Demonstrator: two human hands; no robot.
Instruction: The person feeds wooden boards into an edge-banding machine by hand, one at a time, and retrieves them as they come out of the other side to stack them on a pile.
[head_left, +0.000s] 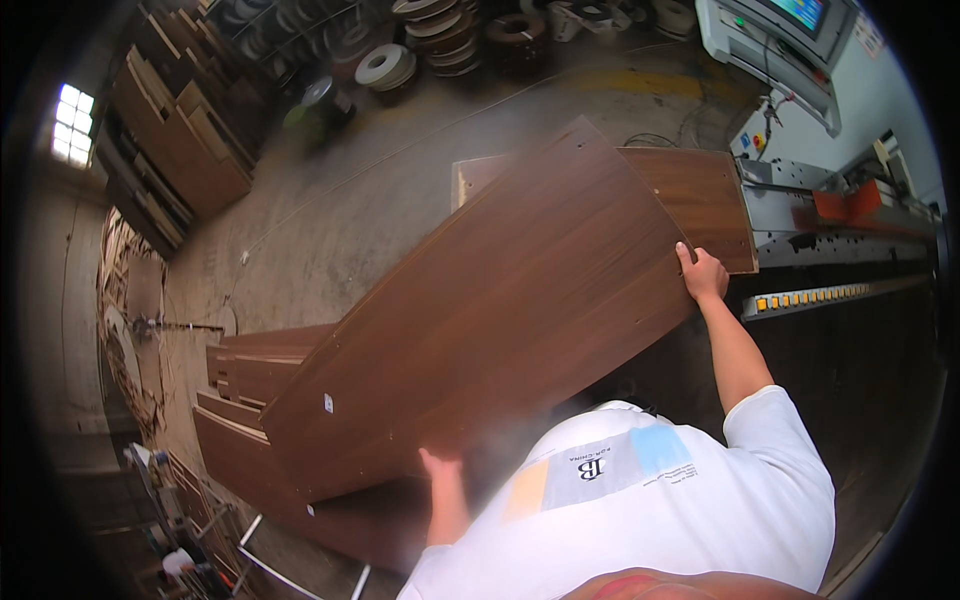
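A long dark-brown wood-grain board slants across the view in front of me, with small holes and a little white label near its left end. My right hand grips its right edge, thumb on the upper face and the other fingers out of sight beneath. At the near edge, my left hand is closed on the board, its fingers hidden under it and the thumb showing. Beneath the board's far right part lies another brown panel beside the machine. Its left end hangs over a stack of similar panels.
On the right stands a machine with a control screen and a row of yellow pieces on a rail. Edging rolls sit on the floor at the back. Boards lean at the far left. A metal frame stands lower left.
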